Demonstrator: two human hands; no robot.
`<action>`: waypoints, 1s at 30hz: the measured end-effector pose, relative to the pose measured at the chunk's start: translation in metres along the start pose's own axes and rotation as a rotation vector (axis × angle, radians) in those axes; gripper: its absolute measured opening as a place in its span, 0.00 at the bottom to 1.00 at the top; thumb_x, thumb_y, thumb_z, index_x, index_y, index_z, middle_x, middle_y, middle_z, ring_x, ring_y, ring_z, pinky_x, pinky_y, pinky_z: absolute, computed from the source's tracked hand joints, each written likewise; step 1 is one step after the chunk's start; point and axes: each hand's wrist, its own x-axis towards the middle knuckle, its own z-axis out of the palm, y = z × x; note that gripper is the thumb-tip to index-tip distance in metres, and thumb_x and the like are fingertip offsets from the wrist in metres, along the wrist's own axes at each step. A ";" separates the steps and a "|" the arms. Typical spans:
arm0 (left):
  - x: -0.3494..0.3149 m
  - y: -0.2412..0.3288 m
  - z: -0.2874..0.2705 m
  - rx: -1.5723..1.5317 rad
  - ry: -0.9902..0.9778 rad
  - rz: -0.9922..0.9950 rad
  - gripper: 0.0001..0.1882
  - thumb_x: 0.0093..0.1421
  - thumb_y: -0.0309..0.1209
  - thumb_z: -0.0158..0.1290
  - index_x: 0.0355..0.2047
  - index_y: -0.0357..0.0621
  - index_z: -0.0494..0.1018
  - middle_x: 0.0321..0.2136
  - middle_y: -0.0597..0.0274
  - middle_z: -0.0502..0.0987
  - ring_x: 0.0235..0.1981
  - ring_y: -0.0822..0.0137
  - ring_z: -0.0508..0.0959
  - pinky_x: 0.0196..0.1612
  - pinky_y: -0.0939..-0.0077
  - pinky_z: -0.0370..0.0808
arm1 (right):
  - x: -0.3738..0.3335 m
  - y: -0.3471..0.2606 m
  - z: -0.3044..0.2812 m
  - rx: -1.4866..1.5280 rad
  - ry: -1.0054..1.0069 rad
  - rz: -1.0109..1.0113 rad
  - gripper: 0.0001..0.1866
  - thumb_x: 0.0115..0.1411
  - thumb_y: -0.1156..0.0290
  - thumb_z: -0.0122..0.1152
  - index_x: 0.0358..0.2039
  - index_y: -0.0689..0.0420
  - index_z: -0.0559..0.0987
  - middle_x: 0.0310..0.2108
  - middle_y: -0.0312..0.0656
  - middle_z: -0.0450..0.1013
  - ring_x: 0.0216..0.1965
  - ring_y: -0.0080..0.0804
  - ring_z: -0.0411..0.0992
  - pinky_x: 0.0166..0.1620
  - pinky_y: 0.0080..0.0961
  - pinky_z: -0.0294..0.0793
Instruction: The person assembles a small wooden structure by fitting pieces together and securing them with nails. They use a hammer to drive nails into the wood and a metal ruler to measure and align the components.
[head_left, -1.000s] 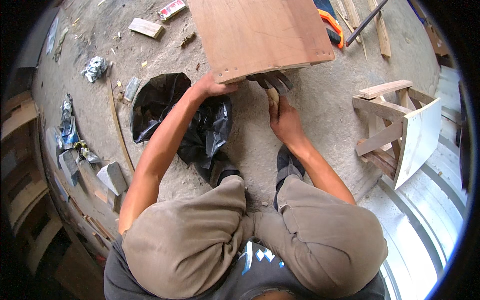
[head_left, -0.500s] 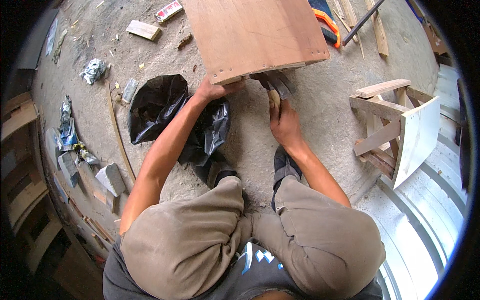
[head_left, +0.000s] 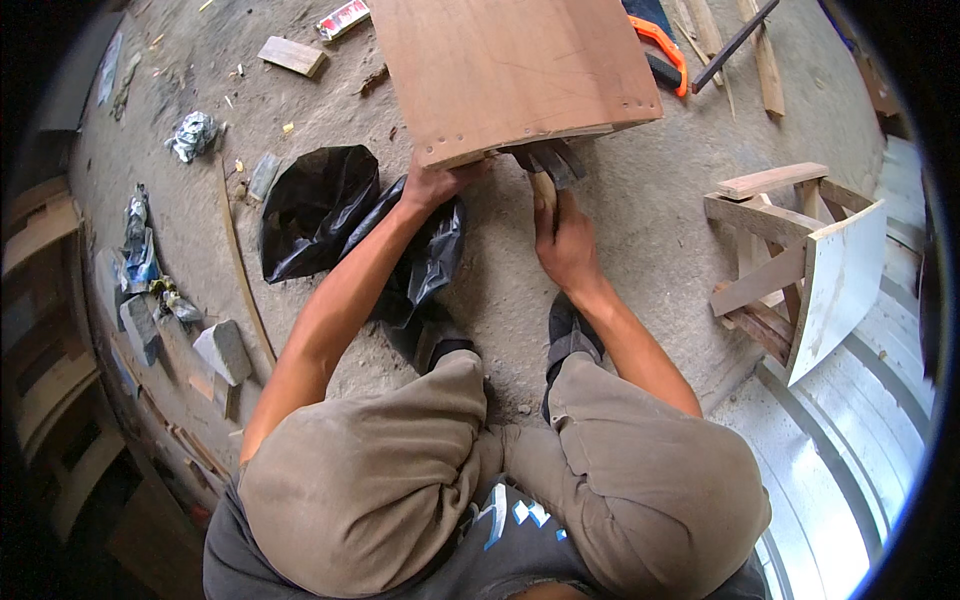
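Note:
A brown wooden box or panel structure (head_left: 520, 75) with nail heads along its near edge stands ahead of me. My left hand (head_left: 440, 182) is tucked against its near left corner, fingers curled under the overhanging edge. What those fingers pinch is hidden. My right hand (head_left: 567, 245) is closed round the pale wooden handle of a hammer (head_left: 544, 188). The hammer's dark metal head is partly covered by the box's near edge, a little right of my left fingers. Beneath my left forearm lies a crumpled black plastic bag (head_left: 318, 215).
An orange-framed handsaw (head_left: 665, 50) and wooden strips (head_left: 765, 65) lie beyond the box on the right. A small wooden stool (head_left: 765, 255) lies on its side, right, near corrugated metal sheets (head_left: 830, 440). Wood scraps (head_left: 292, 55) and a concrete block (head_left: 223, 352) lie left.
The hammer head has shifted slightly left and further under the box's edge, my right hand moving with it. My left hand stays at the corner. The whole view has shifted slightly.

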 end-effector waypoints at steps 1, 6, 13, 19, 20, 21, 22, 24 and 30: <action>0.001 0.000 -0.001 0.060 -0.007 0.035 0.16 0.50 0.32 0.69 0.38 0.44 0.80 0.34 0.60 0.83 0.36 0.63 0.83 0.39 0.68 0.79 | 0.001 0.001 0.001 -0.002 -0.001 -0.004 0.12 0.69 0.67 0.51 0.39 0.66 0.69 0.25 0.66 0.72 0.30 0.70 0.73 0.28 0.52 0.70; -0.001 0.001 0.000 -0.008 0.001 -0.012 0.14 0.51 0.34 0.67 0.38 0.45 0.79 0.34 0.60 0.82 0.35 0.60 0.82 0.40 0.66 0.79 | 0.000 0.001 0.005 0.013 0.021 -0.048 0.13 0.69 0.67 0.51 0.38 0.66 0.69 0.26 0.66 0.73 0.31 0.69 0.73 0.29 0.53 0.71; 0.002 0.012 -0.005 0.072 -0.053 -0.070 0.20 0.52 0.40 0.67 0.44 0.47 0.78 0.40 0.59 0.81 0.41 0.58 0.81 0.46 0.66 0.77 | 0.000 0.007 -0.001 -0.075 -0.052 -0.003 0.13 0.69 0.66 0.50 0.38 0.66 0.68 0.25 0.67 0.72 0.30 0.70 0.73 0.29 0.55 0.70; 0.001 0.004 -0.003 0.056 -0.022 -0.017 0.18 0.51 0.35 0.68 0.41 0.46 0.79 0.38 0.58 0.83 0.39 0.59 0.83 0.43 0.67 0.78 | -0.004 0.015 0.007 -0.060 -0.065 -0.004 0.15 0.68 0.64 0.51 0.40 0.67 0.68 0.25 0.68 0.72 0.30 0.70 0.73 0.30 0.55 0.72; -0.001 0.003 -0.003 0.035 -0.020 -0.030 0.18 0.51 0.35 0.68 0.42 0.46 0.79 0.38 0.58 0.83 0.39 0.59 0.83 0.44 0.67 0.78 | -0.002 0.011 0.005 -0.060 -0.101 0.015 0.15 0.68 0.64 0.51 0.40 0.67 0.68 0.25 0.68 0.72 0.30 0.70 0.74 0.30 0.55 0.72; -0.001 0.003 -0.003 0.015 -0.017 -0.044 0.18 0.51 0.34 0.68 0.42 0.45 0.79 0.38 0.58 0.83 0.40 0.59 0.82 0.44 0.67 0.78 | -0.003 0.013 0.005 -0.059 -0.069 -0.011 0.15 0.68 0.64 0.51 0.40 0.67 0.68 0.25 0.68 0.73 0.31 0.71 0.73 0.30 0.55 0.72; -0.001 0.002 -0.003 0.013 -0.035 -0.053 0.18 0.51 0.34 0.68 0.42 0.45 0.79 0.38 0.58 0.83 0.40 0.59 0.82 0.44 0.67 0.78 | -0.006 0.017 0.007 -0.057 -0.039 -0.037 0.16 0.68 0.64 0.51 0.41 0.68 0.68 0.26 0.68 0.73 0.31 0.71 0.73 0.30 0.55 0.73; -0.001 0.001 -0.003 0.009 -0.068 -0.070 0.18 0.51 0.32 0.68 0.43 0.45 0.79 0.39 0.58 0.83 0.40 0.59 0.82 0.44 0.67 0.78 | -0.007 0.022 0.009 -0.078 -0.032 -0.010 0.16 0.68 0.65 0.51 0.42 0.68 0.68 0.27 0.68 0.73 0.32 0.71 0.73 0.31 0.55 0.73; 0.001 0.006 -0.002 0.003 -0.009 0.016 0.18 0.51 0.30 0.67 0.43 0.44 0.79 0.39 0.58 0.82 0.40 0.60 0.82 0.45 0.68 0.77 | 0.001 0.000 0.002 -0.070 -0.085 0.014 0.15 0.68 0.65 0.50 0.42 0.66 0.68 0.29 0.68 0.74 0.32 0.71 0.73 0.32 0.55 0.74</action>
